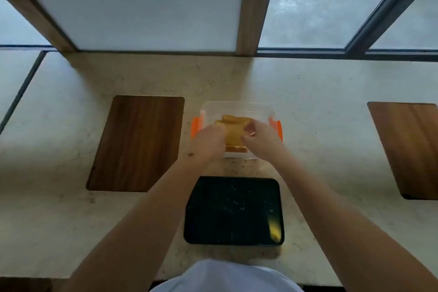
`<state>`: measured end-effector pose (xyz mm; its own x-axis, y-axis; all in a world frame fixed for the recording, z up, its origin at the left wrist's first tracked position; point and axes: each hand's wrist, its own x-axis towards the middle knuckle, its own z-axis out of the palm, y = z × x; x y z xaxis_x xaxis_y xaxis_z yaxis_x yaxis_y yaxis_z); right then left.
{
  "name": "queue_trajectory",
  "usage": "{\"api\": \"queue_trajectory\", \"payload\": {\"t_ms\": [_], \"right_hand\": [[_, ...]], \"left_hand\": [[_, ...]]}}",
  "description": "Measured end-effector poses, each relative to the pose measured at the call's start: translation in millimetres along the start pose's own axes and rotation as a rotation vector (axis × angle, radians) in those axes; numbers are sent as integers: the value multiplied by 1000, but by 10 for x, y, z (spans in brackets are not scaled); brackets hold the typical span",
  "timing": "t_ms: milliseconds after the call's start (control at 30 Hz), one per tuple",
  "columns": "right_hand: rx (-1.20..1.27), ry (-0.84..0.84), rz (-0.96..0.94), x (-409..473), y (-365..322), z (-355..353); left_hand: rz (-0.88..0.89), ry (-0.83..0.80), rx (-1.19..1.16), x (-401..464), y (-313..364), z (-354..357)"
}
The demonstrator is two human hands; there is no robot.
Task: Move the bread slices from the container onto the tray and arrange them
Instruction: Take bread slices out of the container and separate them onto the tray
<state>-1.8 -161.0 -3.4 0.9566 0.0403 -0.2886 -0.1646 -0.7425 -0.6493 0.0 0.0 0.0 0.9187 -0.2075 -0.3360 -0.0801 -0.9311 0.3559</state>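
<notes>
A clear plastic container [237,108] with orange clips stands on the counter beyond a black tray [233,211]. Inside it lie several yellow-brown bread slices [233,131]. Both hands reach into the container. My left hand [207,141] grips the left edge of the top slice. From the other side, my right hand [259,136] pinches the same slice's right edge. The tray holds only crumbs and a yellowish glint near its front right corner. The image is blurred, so finger details are unclear.
A dark wooden board [137,143] lies to the left of the container, and another wooden board [407,149] at the far right. The pale stone counter [320,125] ends at a window wall behind. My white garment shows at the bottom edge.
</notes>
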Motion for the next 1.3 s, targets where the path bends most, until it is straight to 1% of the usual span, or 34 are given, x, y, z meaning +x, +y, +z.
{"api": "queue_trajectory", "payload": {"t_ms": [33, 133, 233, 333, 500, 567, 667, 833, 967, 1033, 1167, 1300], "right_hand": [[-62, -31, 23, 89, 3, -5], [-236, -117, 40, 312, -12, -11], [-394, -190, -53, 481, -16, 4], [-500, -197, -131, 589, 1, 3], [-514, -236, -183, 704, 32, 30], [-516, -251, -182, 757, 50, 37], [-537, -251, -209, 806, 64, 82], [-593, -223, -229, 855, 120, 188], [-567, -128, -273, 853, 174, 259], [-538, -137, -276, 839, 192, 291], [-468, -158, -220, 811, 218, 328], [-426, -185, -210, 786, 223, 346]], "left_hand": [[-6, -48, 37, 54, 34, -13], [5, -114, 70, 220, 129, 10], [9, -201, 82, 392, 189, 80], [8, -173, 112, 465, 164, 143], [4, -221, 97, 489, 83, 193], [29, -216, 88, 493, 61, 191], [61, -169, 35, 495, 29, 196], [56, -158, -39, 518, -24, 230], [57, -112, -13, 488, -46, 291], [69, -91, 20, 435, -51, 324], [106, -26, 71, 357, -61, 360], [150, -27, 104, 371, -49, 313]]}}
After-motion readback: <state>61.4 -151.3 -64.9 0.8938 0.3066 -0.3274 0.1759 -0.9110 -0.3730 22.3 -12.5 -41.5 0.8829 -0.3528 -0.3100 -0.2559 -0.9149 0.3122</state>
